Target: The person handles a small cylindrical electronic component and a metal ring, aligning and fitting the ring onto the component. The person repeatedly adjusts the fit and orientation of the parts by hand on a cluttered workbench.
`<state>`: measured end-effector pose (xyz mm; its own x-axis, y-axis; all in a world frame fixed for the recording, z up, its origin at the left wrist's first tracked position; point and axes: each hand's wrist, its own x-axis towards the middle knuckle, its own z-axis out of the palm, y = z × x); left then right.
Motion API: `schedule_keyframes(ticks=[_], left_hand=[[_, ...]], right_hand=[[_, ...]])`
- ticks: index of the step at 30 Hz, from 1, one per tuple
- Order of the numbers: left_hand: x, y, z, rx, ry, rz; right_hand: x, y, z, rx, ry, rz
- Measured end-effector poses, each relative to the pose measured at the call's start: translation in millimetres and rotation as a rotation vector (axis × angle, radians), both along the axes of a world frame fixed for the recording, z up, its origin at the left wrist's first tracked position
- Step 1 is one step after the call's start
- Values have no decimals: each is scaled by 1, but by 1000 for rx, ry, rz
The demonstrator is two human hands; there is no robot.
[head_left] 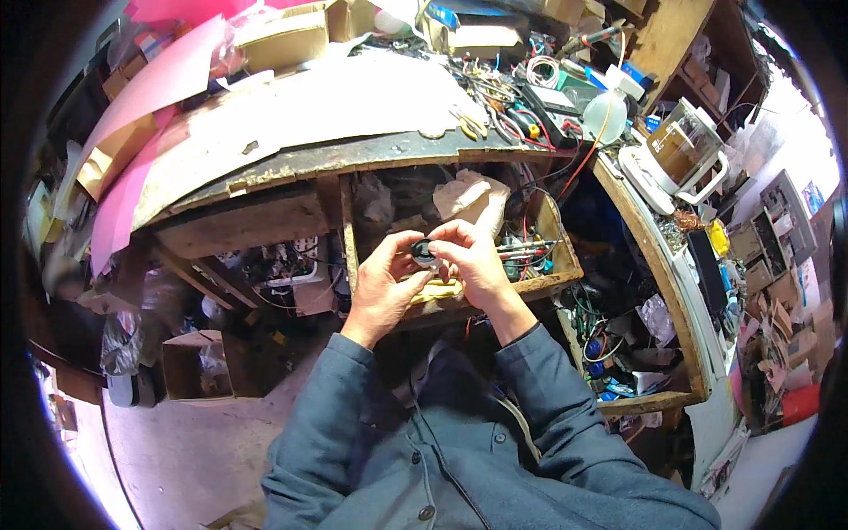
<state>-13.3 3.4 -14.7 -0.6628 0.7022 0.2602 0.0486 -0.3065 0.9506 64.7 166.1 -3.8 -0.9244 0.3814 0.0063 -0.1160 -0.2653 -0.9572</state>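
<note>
Between both hands, above an open wooden drawer (pixel 546 284), is a small round part (pixel 425 252) with a black ring and a pale lower side; its exact kind does not show. My left hand (pixel 386 281) is closed, pinching the part from the left. From the right, my right hand (pixel 473 265) grips it with thumb and fingers bent. The fingers cover much of its rim. Inside the drawer lie a crumpled beige cloth or paper (pixel 473 199), clear plastic and several test leads or thin tools (pixel 527 249).
A white sheet (pixel 327 110) covers part of the workbench above the drawer. Yellow-handled pliers (pixel 471 125), a multimeter (pixel 556 104) and tangled wires crowd the bench's far right. At right stands a glass jug (pixel 685 146). An open cardboard box (pixel 196 367) sits on the floor at left.
</note>
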Motion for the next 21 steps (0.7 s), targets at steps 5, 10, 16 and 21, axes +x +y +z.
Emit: schedule_keyframes(ticks=[5,10,16,21], left_hand=[[-8,-5,10,23,-245,3],[-10,-5,7,-44,-343,-41],[-12,-5,4,-25,-344,24],[-13,-4,6,21,-407,45]], right_hand=[[-7,0,1,52,13,-5],[-5,-2,2,70,32,-5],[-4,-3,5,60,20,40],[-4,-2,4,51,28,50]])
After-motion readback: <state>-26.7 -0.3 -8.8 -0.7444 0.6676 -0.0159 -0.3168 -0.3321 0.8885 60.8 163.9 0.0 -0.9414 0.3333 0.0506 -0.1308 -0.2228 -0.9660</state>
